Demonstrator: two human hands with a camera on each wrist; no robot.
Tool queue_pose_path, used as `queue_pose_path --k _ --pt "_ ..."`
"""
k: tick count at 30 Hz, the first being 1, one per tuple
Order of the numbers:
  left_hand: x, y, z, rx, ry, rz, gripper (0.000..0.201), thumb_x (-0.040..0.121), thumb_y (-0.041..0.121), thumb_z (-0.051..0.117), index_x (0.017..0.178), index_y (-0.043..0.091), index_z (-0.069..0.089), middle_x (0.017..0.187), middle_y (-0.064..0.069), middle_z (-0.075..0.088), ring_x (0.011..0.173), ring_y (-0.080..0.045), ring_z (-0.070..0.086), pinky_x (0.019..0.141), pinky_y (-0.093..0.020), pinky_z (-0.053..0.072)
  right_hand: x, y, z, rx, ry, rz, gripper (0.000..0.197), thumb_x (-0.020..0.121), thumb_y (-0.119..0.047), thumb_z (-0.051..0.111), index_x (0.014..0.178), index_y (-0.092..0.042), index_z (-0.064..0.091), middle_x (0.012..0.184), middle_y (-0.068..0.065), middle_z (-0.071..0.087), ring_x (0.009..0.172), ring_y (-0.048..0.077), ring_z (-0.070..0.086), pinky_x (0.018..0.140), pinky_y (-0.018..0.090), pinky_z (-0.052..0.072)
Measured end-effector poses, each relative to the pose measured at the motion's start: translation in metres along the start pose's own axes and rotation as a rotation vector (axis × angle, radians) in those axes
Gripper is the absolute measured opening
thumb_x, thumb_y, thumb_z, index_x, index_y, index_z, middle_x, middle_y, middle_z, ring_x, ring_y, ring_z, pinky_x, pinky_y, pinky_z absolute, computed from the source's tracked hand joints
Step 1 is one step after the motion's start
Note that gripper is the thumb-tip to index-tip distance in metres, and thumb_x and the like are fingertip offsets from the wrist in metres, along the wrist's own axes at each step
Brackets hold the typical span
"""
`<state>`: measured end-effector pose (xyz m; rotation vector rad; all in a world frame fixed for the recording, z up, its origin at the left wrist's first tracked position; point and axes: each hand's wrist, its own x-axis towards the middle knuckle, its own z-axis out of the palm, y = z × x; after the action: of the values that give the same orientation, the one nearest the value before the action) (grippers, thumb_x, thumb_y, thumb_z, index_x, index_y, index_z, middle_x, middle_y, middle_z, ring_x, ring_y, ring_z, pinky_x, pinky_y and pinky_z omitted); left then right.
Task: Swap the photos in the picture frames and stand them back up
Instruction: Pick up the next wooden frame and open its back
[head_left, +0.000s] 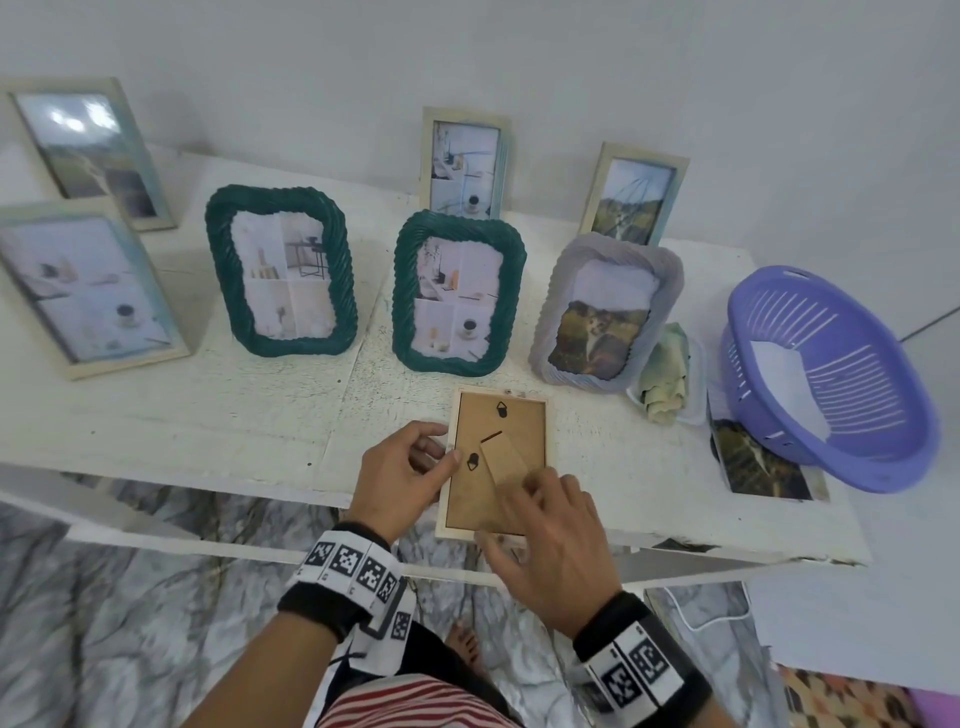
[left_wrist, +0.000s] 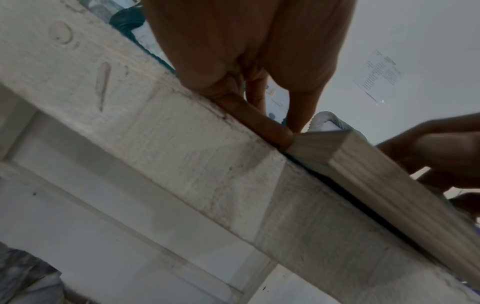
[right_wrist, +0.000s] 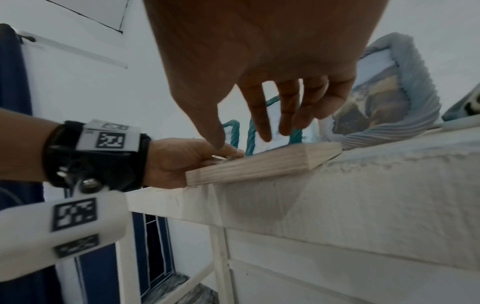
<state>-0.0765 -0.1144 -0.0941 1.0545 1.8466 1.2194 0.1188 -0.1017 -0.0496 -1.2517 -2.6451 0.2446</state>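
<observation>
Frame (head_left: 498, 457) face-down at table (head_left: 208, 415) edge, back up for tab access. Left hand (head_left: 400, 478) pinching left rail to steady. Right hand (head_left: 550, 540) fingers loosely spread over backing, gripping nothing. Loose photo (head_left: 758, 462) waiting by basket (head_left: 831, 374).

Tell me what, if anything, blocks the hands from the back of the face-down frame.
Nothing visible does. The face-down frame lies at the table edge with its brown back up. The left hand already touches its left side and the right hand lies over its lower part, by the stand flap.
</observation>
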Motion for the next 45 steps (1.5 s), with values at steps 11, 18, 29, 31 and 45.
queue_pose_path --k 11,18,29,31,45 --pt "0.002 -0.002 0.001 -0.02 0.013 -0.014 0.019 0.086 0.019 0.073 0.103 0.025 0.068 0.078 0.004 0.065 0.071 -0.016 0.064 0.054 -0.034 0.059 0.024 0.0 0.009 -0.09 0.041 0.301 0.046 0.073 -0.053 0.058 0.092 -0.012 0.063 0.11 0.009 0.056 0.09 0.029 0.051 0.071 0.04 0.048" --pt "0.001 -0.001 0.002 -0.058 0.019 -0.041 0.019 0.086 0.016 0.072 0.104 0.02 0.069 0.079 -0.002 0.063 0.071 -0.016 0.061 0.05 -0.029 0.057 0.02 0.013 -0.004 0.082 0.127 0.39 0.044 0.075 -0.042 0.066 0.1 -0.006 0.061 0.11 0.009 0.062 0.092 0.029 0.055 0.077 0.041 0.05" --pt "0.002 -0.004 0.002 -0.066 0.02 -0.041 0.018 0.086 0.017 0.073 0.103 0.02 0.069 0.08 -0.002 0.065 0.07 -0.014 0.06 0.053 -0.034 0.059 -0.008 0.086 -0.022 0.158 0.082 0.572 0.05 0.076 -0.04 0.067 0.115 -0.008 0.058 0.114 0.007 0.062 0.102 0.028 0.049 0.086 0.039 0.042" --pt "0.003 -0.006 0.001 -0.037 0.019 -0.036 0.017 0.086 0.019 0.073 0.103 0.022 0.069 0.08 0.0 0.065 0.07 -0.016 0.061 0.056 -0.036 0.06 -0.013 0.093 -0.017 0.147 0.045 0.584 0.048 0.076 -0.037 0.068 0.114 -0.009 0.058 0.112 0.007 0.063 0.101 0.028 0.048 0.085 0.039 0.042" --pt "0.004 -0.006 0.0 0.005 0.012 -0.031 0.018 0.086 0.018 0.072 0.103 0.024 0.069 0.08 0.001 0.067 0.073 -0.022 0.066 0.056 -0.033 0.06 0.024 0.03 0.0 0.05 -0.148 0.202 0.096 0.071 -0.082 0.042 0.151 -0.037 0.016 0.159 0.018 0.014 0.146 0.037 0.011 0.113 0.053 0.023"
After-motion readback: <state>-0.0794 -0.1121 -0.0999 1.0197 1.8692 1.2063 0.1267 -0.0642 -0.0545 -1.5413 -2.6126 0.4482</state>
